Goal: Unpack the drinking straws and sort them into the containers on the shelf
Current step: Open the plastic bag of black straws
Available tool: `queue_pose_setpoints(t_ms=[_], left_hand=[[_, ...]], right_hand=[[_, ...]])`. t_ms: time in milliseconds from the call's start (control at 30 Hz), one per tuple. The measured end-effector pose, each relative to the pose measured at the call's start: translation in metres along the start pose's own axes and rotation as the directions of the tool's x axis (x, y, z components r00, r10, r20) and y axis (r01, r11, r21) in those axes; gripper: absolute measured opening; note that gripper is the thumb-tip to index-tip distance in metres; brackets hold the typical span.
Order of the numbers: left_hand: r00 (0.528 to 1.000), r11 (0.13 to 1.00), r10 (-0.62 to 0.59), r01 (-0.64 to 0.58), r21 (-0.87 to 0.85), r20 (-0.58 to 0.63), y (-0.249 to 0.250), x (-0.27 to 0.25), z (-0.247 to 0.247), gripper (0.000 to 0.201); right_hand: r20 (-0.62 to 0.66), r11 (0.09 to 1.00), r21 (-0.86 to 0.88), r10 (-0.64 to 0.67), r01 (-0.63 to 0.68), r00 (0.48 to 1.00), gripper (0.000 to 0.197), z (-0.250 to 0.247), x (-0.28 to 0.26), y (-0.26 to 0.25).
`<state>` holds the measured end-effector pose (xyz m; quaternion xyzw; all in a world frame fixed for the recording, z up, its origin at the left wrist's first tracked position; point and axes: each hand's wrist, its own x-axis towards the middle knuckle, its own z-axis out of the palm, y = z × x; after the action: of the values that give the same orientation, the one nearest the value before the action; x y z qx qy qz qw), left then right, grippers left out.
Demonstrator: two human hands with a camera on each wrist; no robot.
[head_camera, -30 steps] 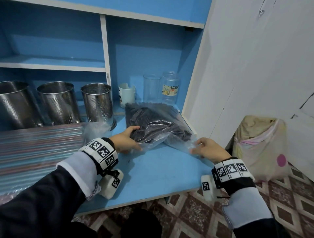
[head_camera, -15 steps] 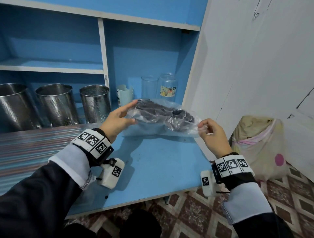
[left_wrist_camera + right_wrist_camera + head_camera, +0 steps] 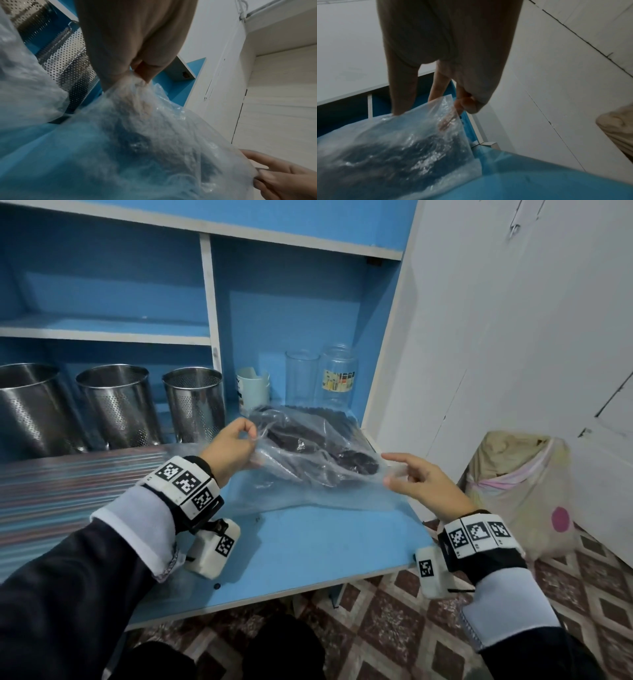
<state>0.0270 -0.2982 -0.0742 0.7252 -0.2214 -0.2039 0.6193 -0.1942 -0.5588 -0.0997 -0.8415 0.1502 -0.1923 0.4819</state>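
**Above the blue counter: a sealed bag of dark straws held between two hands**

Over the counter (image 3: 308, 546), the clear plastic bag (image 3: 318, 457) of dark straws (image 3: 308, 440) hangs lifted at its near end, its far end apparently resting on the surface by the glassware. At one side the left hand (image 3: 231, 448) bunches the film in curled fingers, a grip the left wrist view confirms. At the other the right hand (image 3: 421, 484) pinches the bag's flat corner between thumb and finger, its remaining fingers spread loosely. No opening shows in the film, and no straw lies outside it; the unpacking step appears only begun. To the left, a second pack of striped straws (image 3: 68, 484) lies flat on the counter, seemingly also wrapped. Behind it stand three perforated steel containers (image 3: 116, 405), whose visible insides show no straws. A pale cup (image 3: 253, 392), a tall glass (image 3: 301, 378) and a labelled jar (image 3: 339, 378) stand in the right-hand compartment of the shelf (image 3: 205, 313). Judged from this, both packs remain to be opened and all sorting is left to do
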Motion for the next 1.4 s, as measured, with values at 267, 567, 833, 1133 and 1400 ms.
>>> queue_pose_setpoints(t_ms=[267,567,833,1133,1400], left_hand=[[0.985,0.984,-0.165,0.162,0.072,0.045,-0.001,-0.029,-0.002,0.026],[0.977,0.986,-0.160,0.164,-0.015,0.141,0.002,-0.041,-0.029,0.039],[0.995,0.882,-0.076,0.098,0.460,-0.066,0.002,-0.064,-0.031,0.034],[0.834,0.636,0.485,-0.543,0.548,0.264,0.016,-0.098,0.044,0.048],[0.702,0.492,0.646,-0.684,0.539,0.301,0.006,-0.074,0.057,0.011]], right_hand=[[0.223,0.971,-0.153,0.213,-0.181,0.951,0.070,0.009,-0.018,-0.005],[-0.105,0.963,0.268,0.022,0.007,0.994,0.027,-0.004,-0.033,-0.010],[-0.259,0.893,0.423,-0.044,0.154,0.965,0.012,0.005,-0.028,-0.025],[-0.379,0.908,0.383,-0.012,0.169,0.925,0.007,0.014,-0.010,-0.038],[-0.403,0.916,0.382,0.045,0.124,0.914,0.015,0.014,-0.008,-0.036]])
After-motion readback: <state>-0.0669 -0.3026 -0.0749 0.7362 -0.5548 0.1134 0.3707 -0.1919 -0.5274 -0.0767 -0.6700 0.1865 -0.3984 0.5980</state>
